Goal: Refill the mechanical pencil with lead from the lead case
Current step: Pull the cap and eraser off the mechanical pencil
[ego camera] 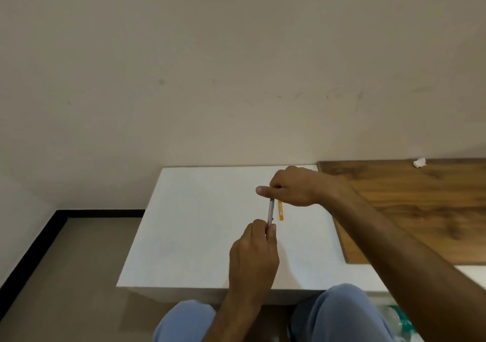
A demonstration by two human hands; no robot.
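The left hand [253,252] grips the mechanical pencil [270,211] upright; its top end meets the right hand [288,186] fingers (curled, contents unseen), the orange lead case [280,210] just beside.

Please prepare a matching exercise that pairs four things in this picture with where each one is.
Things:
1. mechanical pencil
2. orange lead case
3. crumpled white scrap
4. wooden board

Places:
A. on the wooden board, far corner
B. gripped in the left hand, top end at the right hand
C. right of the white table
D. just right of the pencil, below the right hand

Pairs: 1-B, 2-D, 3-A, 4-C
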